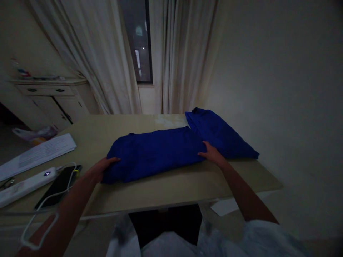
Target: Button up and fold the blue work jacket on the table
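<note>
A long folded bundle of dark blue cloth point(152, 155) lies across the middle of the beige table point(150, 192). My left hand point(103, 168) rests on its left end, fingers lying over the fabric without a visible grip. My right hand point(211, 153) lies flat at the bundle's right end, on the near edge. Touching that end and partly tucked behind it is a second blue cloth bundle point(222, 132), shaped like a pillow. My right fingertips are close to it.
At the table's left side lie white papers point(40, 155), a white power strip point(26, 187) and a black smartphone point(59, 185). A white cable point(40, 228) loops past my left forearm. Behind the table hang pale curtains point(187, 53), and a low cabinet point(50, 96) stands at the back left.
</note>
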